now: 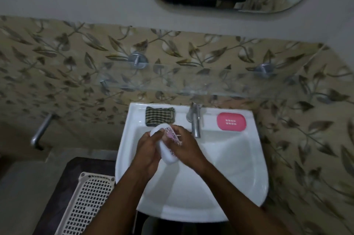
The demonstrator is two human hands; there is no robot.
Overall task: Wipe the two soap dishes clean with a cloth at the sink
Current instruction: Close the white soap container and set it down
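Holding a white soap dish point(167, 155) over the sink's point(231, 160) left side.
The left hand point(147, 150) is gripping it; the right hand point(184, 146) is clamping a patterned cloth point(173, 134) against it. The pink soap dish point(231, 121) is sitting on the back-right corner.

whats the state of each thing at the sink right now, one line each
white soap dish: held over the basin in the left hand
patterned cloth: gripped by the right hand, against the white soap dish
tap: no water visible
pink soap dish: on the ledge right of the tap, untouched
checked pad: flat on the ledge, left of the tap
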